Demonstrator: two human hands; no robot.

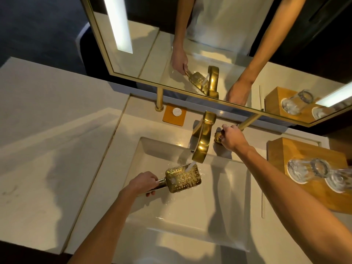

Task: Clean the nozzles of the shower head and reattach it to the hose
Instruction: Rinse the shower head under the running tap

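A gold rectangular shower head [182, 178] is held over the white sink basin [190, 216], nozzle face up, under a stream of water from the gold faucet [202, 141]. My left hand [142, 182] grips the shower head's handle. My right hand [231, 139] grips the gold tap handle [218, 137] to the right of the faucet. No hose is in view.
A gold-framed mirror [209, 98] stands behind the sink on two gold posts. A wooden tray [282, 149] with upturned glasses [304, 169] sits at the right. An orange coaster [175, 115] with a white cap lies behind the basin. Pale countertop [47, 149] stretches left.
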